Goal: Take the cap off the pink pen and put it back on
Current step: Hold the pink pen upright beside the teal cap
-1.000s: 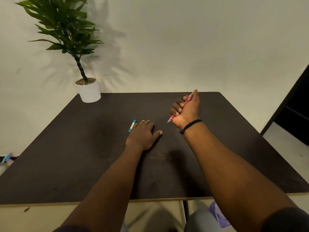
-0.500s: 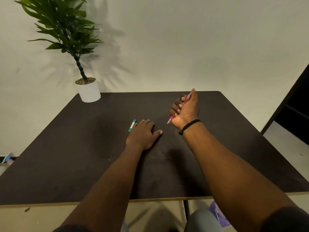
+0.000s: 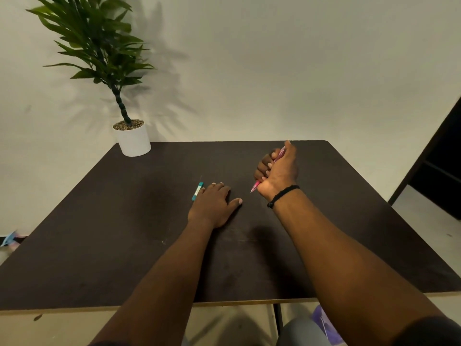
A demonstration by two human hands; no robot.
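Observation:
My right hand [image 3: 278, 172] is closed in a fist around the pink pen [image 3: 255, 187], held a little above the dark table [image 3: 124, 233]. The pen's lower end pokes out below the fist and its upper end shows by the thumb; the middle is hidden by the fingers. I cannot tell whether the cap is on. My left hand [image 3: 214, 204] lies flat on the table, palm down, fingers spread, holding nothing. Its fingertips touch or nearly touch a teal pen [image 3: 197, 191] lying on the table.
A potted plant in a white pot [image 3: 133, 139] stands at the table's far left corner. A dark shelf or doorway [image 3: 439, 171] is at the right. The table's near edge [image 3: 149, 305] runs across below my forearms.
My right hand with the pink pen has risen slightly and shifted a little away from me. My left hand has stayed flat on the table.

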